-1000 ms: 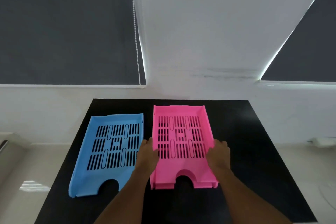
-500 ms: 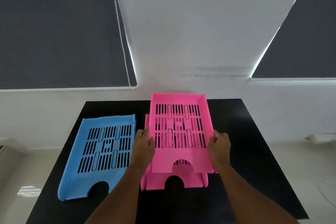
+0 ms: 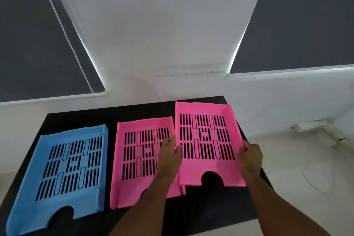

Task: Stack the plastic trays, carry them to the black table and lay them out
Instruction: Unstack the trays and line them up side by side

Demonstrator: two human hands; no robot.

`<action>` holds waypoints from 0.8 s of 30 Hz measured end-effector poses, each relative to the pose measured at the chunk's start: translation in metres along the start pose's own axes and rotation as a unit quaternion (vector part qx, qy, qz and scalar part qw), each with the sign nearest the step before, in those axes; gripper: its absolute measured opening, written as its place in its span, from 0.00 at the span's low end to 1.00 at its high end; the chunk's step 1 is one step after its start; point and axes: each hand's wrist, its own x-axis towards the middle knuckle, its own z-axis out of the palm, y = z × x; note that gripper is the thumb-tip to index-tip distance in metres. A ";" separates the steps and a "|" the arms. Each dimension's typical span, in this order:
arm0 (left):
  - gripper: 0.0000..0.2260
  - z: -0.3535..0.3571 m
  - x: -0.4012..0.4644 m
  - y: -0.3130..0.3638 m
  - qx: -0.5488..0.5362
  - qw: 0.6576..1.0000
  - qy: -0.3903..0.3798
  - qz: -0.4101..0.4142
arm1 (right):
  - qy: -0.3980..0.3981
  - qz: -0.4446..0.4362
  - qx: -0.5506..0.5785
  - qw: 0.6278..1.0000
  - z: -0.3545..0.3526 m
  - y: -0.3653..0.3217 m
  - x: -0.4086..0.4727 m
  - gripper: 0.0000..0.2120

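Observation:
Three slotted plastic trays are over the black table (image 3: 210, 209). A blue tray (image 3: 57, 193) lies flat at the left. A pink tray (image 3: 134, 188) lies flat in the middle. I hold a second pink tray (image 3: 206, 166) at the right, its left edge overlapping the middle tray's right side. My left hand (image 3: 170, 151) grips its left rim. On its right rim is my right hand (image 3: 251, 155). I cannot tell whether this tray touches the table.
The table stands against a white wall (image 3: 162, 44) with dark roller blinds (image 3: 28, 44) left and right. A bead cord (image 3: 65, 30) hangs by the left blind. Pale floor (image 3: 306, 178) lies to the right of the table.
The top pink tray has come off the lower one and moved right, held by both hands. The lower pink tray stays in the middle, uncovered. My view has shifted right.

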 end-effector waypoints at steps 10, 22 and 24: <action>0.26 0.054 -0.009 -0.004 0.046 0.994 -0.095 -0.031 | 0.005 0.023 -0.029 0.999 -0.017 0.026 0.034 0.14; 0.19 0.050 -0.007 -0.021 0.147 0.985 -0.090 0.002 | -0.054 0.040 -0.031 0.997 0.012 0.042 0.037 0.10; 0.18 0.043 -0.008 -0.022 0.148 0.986 -0.077 0.015 | -0.071 0.044 -0.047 0.995 0.017 0.044 0.036 0.09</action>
